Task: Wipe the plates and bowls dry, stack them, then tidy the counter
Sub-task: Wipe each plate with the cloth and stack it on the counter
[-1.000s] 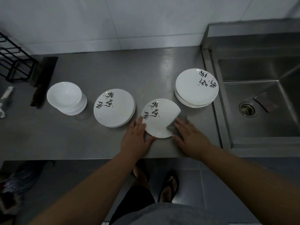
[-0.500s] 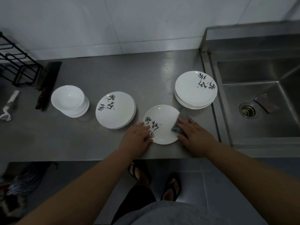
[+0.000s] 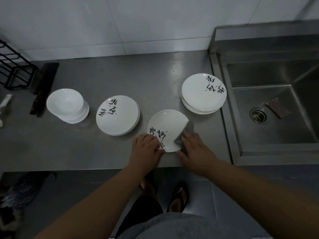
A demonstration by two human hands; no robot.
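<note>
- The plate (image 3: 168, 125) that you are drying has turned compared with one second ago. Its black writing was at the far-left side, and now it sits at the near-left rim, partly under your left hand (image 3: 146, 149). The plate itself keeps its place on the worktop (image 3: 120, 75), near the front edge, between the middle stack of plates (image 3: 119, 116) and the right stack (image 3: 203, 94).
- The grey cloth (image 3: 187, 130) stays on the right rim of the plate. I judge that you rotate the plate under the cloth and wipe the rim part by part. This plate is not yet finished and not yet stacked.
- Your left hand lies over the near-left rim. Its fingers (image 3: 151, 138) are bent around the edge and hold it, and they look a little blurred.
- Your right hand (image 3: 195, 149) lies flat on the cloth, with the fingers spread and almost straight, pressing it onto the rim. The thumb points left, toward the near edge of the plate.
- The bowls (image 3: 66, 104) stand stacked at the left, well apart from both hands.
</note>
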